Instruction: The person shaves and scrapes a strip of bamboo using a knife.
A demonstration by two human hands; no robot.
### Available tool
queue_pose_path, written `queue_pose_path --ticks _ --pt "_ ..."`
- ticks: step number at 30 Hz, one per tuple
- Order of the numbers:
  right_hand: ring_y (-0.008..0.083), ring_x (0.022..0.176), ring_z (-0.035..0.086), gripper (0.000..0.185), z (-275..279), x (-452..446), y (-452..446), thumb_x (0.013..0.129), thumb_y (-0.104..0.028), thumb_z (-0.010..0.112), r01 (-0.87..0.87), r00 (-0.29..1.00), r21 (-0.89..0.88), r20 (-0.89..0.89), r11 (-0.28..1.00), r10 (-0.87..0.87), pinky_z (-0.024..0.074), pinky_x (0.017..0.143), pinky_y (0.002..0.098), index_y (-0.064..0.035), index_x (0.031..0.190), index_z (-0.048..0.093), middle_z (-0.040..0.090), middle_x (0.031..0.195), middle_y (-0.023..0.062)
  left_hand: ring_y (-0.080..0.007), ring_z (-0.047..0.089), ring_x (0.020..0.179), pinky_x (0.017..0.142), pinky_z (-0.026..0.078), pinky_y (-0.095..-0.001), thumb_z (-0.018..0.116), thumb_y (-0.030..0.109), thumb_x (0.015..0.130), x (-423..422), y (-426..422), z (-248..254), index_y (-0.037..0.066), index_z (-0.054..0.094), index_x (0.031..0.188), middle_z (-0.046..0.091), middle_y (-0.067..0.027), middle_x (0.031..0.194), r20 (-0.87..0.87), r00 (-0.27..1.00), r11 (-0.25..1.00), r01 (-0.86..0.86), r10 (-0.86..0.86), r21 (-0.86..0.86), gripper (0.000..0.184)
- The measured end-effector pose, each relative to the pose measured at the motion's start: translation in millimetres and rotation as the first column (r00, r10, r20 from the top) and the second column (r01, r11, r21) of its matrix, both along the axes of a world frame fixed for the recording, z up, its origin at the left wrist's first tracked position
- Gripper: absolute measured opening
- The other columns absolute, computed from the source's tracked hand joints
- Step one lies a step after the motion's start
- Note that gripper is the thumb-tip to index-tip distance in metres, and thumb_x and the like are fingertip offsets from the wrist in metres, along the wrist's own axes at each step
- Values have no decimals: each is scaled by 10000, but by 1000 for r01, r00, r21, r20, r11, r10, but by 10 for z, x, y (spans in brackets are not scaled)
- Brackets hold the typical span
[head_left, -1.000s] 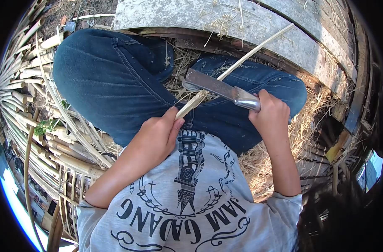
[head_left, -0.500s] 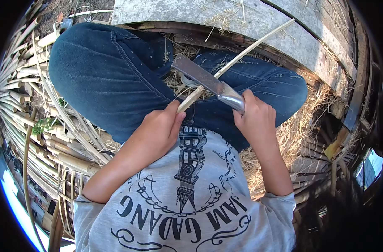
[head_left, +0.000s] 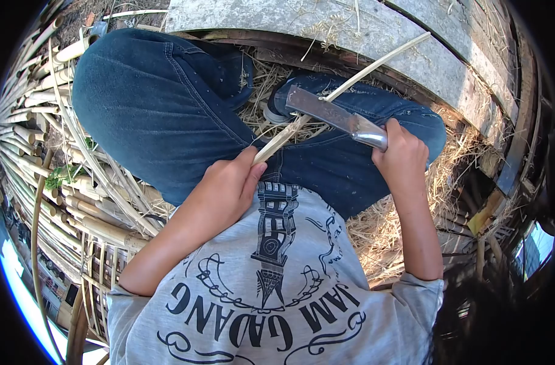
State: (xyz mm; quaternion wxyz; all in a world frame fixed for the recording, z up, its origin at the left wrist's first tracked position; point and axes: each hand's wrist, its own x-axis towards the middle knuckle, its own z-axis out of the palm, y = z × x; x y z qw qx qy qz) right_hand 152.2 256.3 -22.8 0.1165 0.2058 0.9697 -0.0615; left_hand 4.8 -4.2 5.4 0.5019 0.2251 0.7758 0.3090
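Observation:
My left hand (head_left: 238, 176) is closed around the near end of a pale bamboo strip (head_left: 374, 66), which slants up and right over my lap. In my right hand (head_left: 402, 152) is the shiny metal handle of a broad-bladed knife (head_left: 326, 111), its fingers wrapped round it. The blade points up and left and lies across the strip, hiding a short part of it. Thin shavings stand on the strip just on either side of the blade.
Weathered planks (head_left: 241, 17) lie beyond my crossed legs. Many cut bamboo poles (head_left: 95, 228) are stacked at the left, with long thin strips over them. Straw-like shavings (head_left: 381, 240) cover the ground at the right and between my legs. A shoe (head_left: 277, 106) shows behind the strip.
My right hand and the knife first moved left and toward my body, then back out to the right along the strip. My left hand has stayed nearly in place, holding the strip.

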Motion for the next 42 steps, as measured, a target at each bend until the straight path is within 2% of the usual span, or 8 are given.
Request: queue_pose_path --ticks 9,11,23,29,32,35,36,42 --pt "345 671 680 239 184 29 -134 692 -84 754 108 988 10 106 994 -109 534 594 458 -53 834 563 665 737 130 -417 560 579 543 401 -444 503 161 1014 -13 36 -11 -35 511 981 550 -223 628 -5 1000 1000 14 -14 6 199" --pt "339 662 682 240 160 -66 -253 702 -88 756 93 996 -95 23 991 -91 536 586 449 -52 820 551 663 732 137 -465 597 640 585 440 -515 504 147 1002 -14 75 15 -51 523 993 583 -262 649 -13 998 998 69 -69 15 199" --pt "340 664 693 255 -69 -201 14 682 -104 764 -61 998 9 1 998 61 561 583 434 -52 782 535 667 704 146 -477 605 676 594 448 -525 514 160 1000 21 -38 -89 -33 534 1018 596 -268 675 -42 997 997 72 -72 -1 195" --pt "424 805 676 293 158 424 1455 865 -260 649 512 807 435 51 741 -588 529 715 496 12 971 664 686 822 246 -461 561 658 576 418 -444 506 143 1007 -19 -185 -29 -18 517 980 543 -251 665 -19 1000 998 -22 21 -64 164" --pt "420 818 670 304 375 530 1364 884 -276 633 587 801 296 -78 753 -594 508 716 465 7 981 688 676 802 236 -397 554 608 580 416 -414 497 145 1012 -4 -151 -108 -20 522 994 540 -227 668 -62 998 1000 2 -3 -13 168" --pt "376 602 604 329 383 268 712 877 -296 685 552 832 22 -78 833 -549 466 601 430 23 827 622 603 657 203 -290 503 563 575 409 -382 488 147 1018 -20 -55 -69 -24 529 1020 522 -179 654 28 999 996 -18 20 -87 176" --pt "386 615 632 282 349 148 463 854 -265 707 525 846 -78 -68 848 -529 481 591 436 4 827 624 618 670 209 -481 588 714 631 441 -487 494 161 1008 -33 -63 -79 -50 536 1063 586 -267 711 8 1000 996 18 -18 -82 221" --pt "355 661 686 258 -186 -175 -366 709 -149 772 134 990 -298 -1 945 -140 552 596 438 -28 824 576 675 718 160 -471 593 703 639 456 -468 503 169 1006 -55 -58 12 -64 537 1090 591 -283 728 20 1000 989 9 -7 -147 249"
